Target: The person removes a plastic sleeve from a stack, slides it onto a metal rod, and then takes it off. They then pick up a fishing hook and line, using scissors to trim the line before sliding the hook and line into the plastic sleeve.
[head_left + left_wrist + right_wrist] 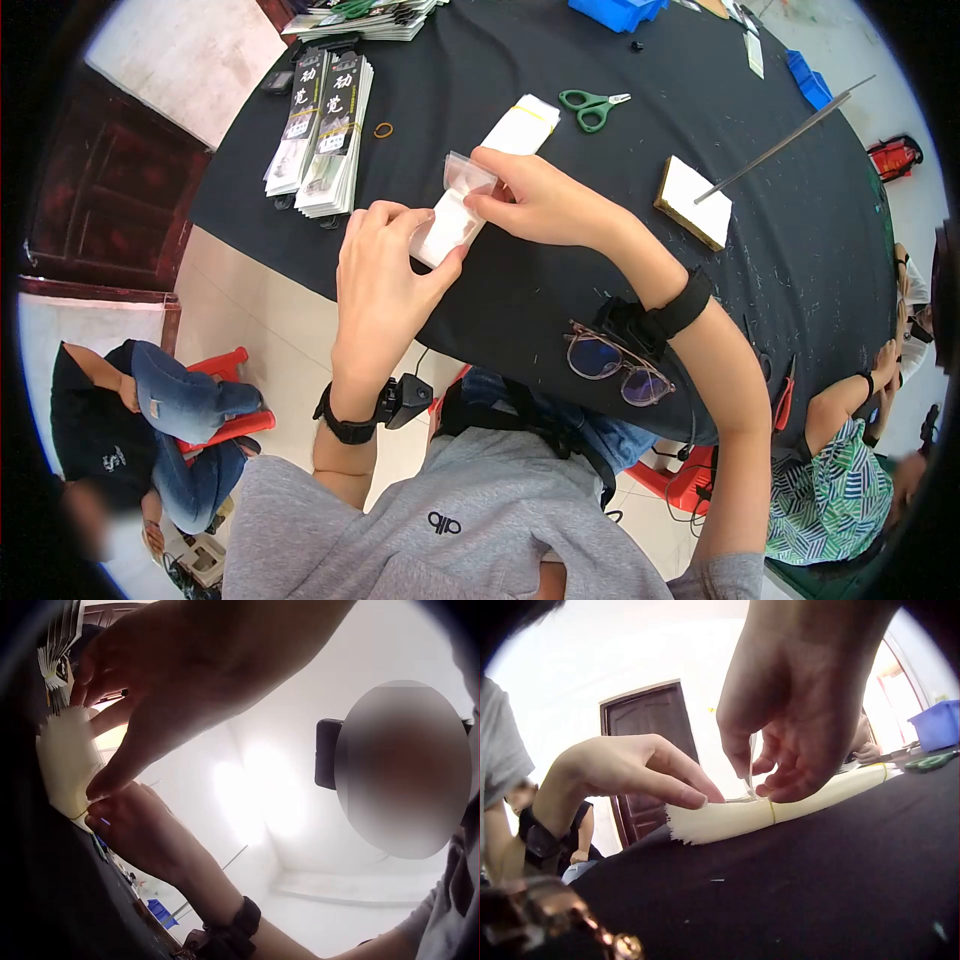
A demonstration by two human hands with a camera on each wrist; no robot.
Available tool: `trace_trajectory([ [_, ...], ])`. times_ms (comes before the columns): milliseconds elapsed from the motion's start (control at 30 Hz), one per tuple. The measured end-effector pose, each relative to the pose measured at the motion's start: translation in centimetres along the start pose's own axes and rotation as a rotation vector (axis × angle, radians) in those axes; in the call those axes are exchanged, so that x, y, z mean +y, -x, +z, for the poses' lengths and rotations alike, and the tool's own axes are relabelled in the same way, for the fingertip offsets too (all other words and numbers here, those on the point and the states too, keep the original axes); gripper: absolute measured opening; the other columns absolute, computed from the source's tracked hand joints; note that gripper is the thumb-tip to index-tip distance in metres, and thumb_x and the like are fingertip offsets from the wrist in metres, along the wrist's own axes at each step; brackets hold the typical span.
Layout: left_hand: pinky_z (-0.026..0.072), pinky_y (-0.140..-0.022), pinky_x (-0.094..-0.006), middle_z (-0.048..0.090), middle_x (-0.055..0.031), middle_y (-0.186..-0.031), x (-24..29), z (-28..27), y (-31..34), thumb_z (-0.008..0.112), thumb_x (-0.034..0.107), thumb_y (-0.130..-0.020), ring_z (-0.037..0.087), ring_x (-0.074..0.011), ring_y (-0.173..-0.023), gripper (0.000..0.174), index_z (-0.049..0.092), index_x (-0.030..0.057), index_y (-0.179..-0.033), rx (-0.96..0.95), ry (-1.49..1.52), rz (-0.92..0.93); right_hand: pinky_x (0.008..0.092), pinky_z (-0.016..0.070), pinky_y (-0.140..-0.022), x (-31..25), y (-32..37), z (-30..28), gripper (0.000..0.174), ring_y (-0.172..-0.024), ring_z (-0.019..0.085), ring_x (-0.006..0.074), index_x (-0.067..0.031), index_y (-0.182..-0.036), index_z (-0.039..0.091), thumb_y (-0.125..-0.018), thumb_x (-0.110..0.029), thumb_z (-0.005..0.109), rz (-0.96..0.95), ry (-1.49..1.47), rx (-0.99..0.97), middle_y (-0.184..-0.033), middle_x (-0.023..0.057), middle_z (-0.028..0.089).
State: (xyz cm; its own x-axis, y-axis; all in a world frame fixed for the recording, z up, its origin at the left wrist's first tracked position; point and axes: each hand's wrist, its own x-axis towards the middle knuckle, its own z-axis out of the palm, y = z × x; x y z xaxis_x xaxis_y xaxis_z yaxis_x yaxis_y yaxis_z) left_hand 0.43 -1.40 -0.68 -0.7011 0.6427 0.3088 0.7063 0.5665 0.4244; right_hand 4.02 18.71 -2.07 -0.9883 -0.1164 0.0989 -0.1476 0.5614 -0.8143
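Observation:
My left hand (385, 275) holds the near end of a white stack of thin strips (437, 242), thumb on one side and fingers on the other. Above the stack, my right hand (545, 200) pinches a thin, clear plastic piece (463, 172) between thumb and fingers. In the right wrist view a yellow band (773, 811) circles the stack (720, 823), below the right fingertips. More banded white strips (522, 125) show beyond the right hand; whether they belong to the same stack I cannot tell. The left wrist view shows both hands close together at the stack (67, 761).
Printed packets (338, 130) lie at the left beside a loose band (383, 130). Green scissors (594, 108) lie beyond the right hand. Further right stands a white-topped block (690, 205) with thin rods. Glasses (620, 365) rest near the table edge. People sit on both sides.

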Motion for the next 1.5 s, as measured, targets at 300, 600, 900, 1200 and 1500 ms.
trace_trajectory([
  [300,0.0477,-0.076,-0.035,0.065,-0.011,-0.085,0.5,0.0,-0.5,0.075,0.021,-0.07,0.062,-0.0242,-0.082,0.036,0.065,0.002,-0.099,0.047,0.035,-0.041,0.0304,0.0427,-0.057,0.3,-0.1,0.3,0.022,-0.061,0.051,0.0144,0.0025,-0.094,0.053,-0.088,-0.018,0.06,-0.045,-0.013,0.012,-0.068,0.0086,0.055],
  [600,0.0502,-0.075,-0.0377,0.062,-0.0184,-0.096,1.1,0.7,-1.2,0.07,0.018,-0.071,0.064,-0.0315,-0.085,0.042,0.061,-0.0035,-0.106,0.073,0.228,-0.082,0.0302,0.0432,-0.057,0.2,0.0,0.1,0.023,-0.062,0.052,0.0146,0.0017,-0.096,0.054,-0.088,-0.018,0.061,-0.04,-0.019,0.0,-0.067,0.0085,0.056],
  [900,0.0531,-0.08,-0.0269,0.057,-0.0159,-0.11,0.6,1.9,-2.0,0.065,0.003,-0.082,0.062,-0.0209,-0.102,0.051,0.044,-0.0057,-0.127,-0.086,0.842,-0.334,0.0306,0.0437,-0.058,0.5,0.0,0.0,0.022,-0.064,0.054,0.0169,0.0013,-0.094,0.054,-0.085,-0.017,0.062,-0.053,-0.043,0.015,-0.072,0.01,0.057],
  [1200,0.0513,-0.084,-0.0292,0.05,-0.0156,-0.117,2.1,1.9,-0.9,0.062,0.008,-0.089,0.06,-0.022,-0.104,0.046,0.042,-0.006,-0.128,0.176,0.804,-0.3,0.0379,0.0484,-0.063,0.3,-0.5,1.0,0.02,-0.069,0.062,0.036,0.0037,-0.082,0.052,-0.077,-0.012,0.064,-0.109,0.048,0.08,-0.071,0.02,0.06],
  [1500,0.0522,-0.075,-0.029,0.063,-0.0189,-0.093,1.5,-0.1,-2.8,0.046,0.052,-0.093,0.068,-0.0252,-0.081,0.063,0.052,-0.0078,-0.111,-0.364,1.143,-0.632,0.0268,0.0431,-0.058,-0.2,0.0,0.5,0.02,-0.064,0.051,0.0129,0.0007,-0.089,0.054,-0.077,-0.01,0.065,0.039,-0.124,0.089,-0.07,0.0048,0.054],
])
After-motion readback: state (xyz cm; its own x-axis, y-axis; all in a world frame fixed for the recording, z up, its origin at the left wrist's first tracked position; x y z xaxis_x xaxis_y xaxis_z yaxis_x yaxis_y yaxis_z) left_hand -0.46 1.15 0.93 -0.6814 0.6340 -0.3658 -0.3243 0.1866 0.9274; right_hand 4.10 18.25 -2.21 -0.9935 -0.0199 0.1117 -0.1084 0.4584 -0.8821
